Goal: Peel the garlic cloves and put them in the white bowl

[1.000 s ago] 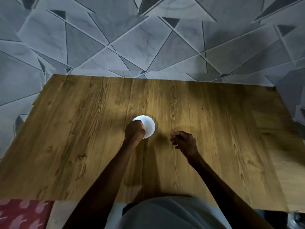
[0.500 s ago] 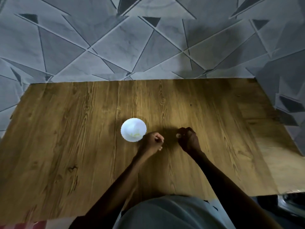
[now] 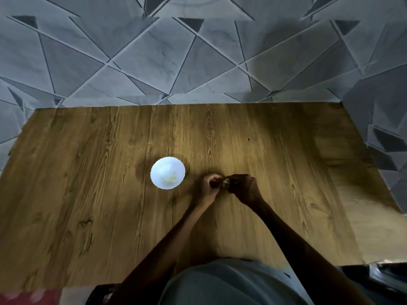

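A small white bowl (image 3: 167,172) stands near the middle of the wooden table (image 3: 88,194), with a few pale yellowish peeled pieces inside. Just right of it my left hand (image 3: 210,186) and my right hand (image 3: 243,187) meet fingertip to fingertip. Between them they pinch a small pale garlic clove (image 3: 225,181), mostly hidden by the fingers. The light is dim and the clove's skin cannot be made out.
The table butts against a grey wall with a triangle pattern (image 3: 198,62). A red patterned cloth (image 3: 26,298) shows at the bottom left, below the table's near edge. My grey-clad lap (image 3: 220,282) fills the bottom centre.
My left hand left the bowl and moved right to meet my right hand. Both hands now pinch the clove together. The camera tilted, shifting the table in view.
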Demonstrator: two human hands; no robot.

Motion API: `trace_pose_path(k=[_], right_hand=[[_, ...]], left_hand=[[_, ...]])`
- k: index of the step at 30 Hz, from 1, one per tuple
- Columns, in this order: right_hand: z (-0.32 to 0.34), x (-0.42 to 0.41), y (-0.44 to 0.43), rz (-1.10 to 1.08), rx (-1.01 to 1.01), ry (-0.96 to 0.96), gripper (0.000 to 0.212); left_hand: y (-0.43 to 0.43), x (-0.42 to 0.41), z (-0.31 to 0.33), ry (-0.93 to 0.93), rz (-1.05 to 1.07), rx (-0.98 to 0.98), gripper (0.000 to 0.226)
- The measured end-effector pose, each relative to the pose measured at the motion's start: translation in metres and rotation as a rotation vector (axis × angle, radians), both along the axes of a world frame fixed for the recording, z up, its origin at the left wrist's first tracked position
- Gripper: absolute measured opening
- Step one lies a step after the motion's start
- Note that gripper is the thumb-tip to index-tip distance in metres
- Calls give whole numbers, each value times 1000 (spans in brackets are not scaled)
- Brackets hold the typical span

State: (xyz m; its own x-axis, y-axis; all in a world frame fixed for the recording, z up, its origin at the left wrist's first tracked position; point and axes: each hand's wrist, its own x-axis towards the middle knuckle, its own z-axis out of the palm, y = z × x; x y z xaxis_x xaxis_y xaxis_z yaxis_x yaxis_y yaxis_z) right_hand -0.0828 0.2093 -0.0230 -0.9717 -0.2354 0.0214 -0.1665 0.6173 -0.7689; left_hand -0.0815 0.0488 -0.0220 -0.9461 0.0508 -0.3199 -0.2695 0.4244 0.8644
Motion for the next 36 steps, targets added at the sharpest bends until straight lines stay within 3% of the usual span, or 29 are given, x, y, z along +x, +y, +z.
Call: trace_pose_path(k=[12, 22, 27, 29, 31, 36], right_hand=[[7, -5, 9, -118, -112, -213, 12], [3, -20, 0, -63, 259, -173, 9], [11, -6, -1, -136, 254, 27, 24], [19, 3, -1, -59, 173, 106, 19], [22, 11, -1, 44, 50, 68, 15], [14, 29, -3, -29, -74, -14, 17]], left_hand=[[14, 0, 3, 44, 61, -148, 25], [2, 2, -3, -107, 120, -141, 24], [-5, 8, -2, -281, 228, 80, 24], [-5, 11, 6, -382, 310, 292, 21], [-3, 16, 14, -462, 365, 520, 14], [2, 32, 18, -579, 385, 633, 19]])
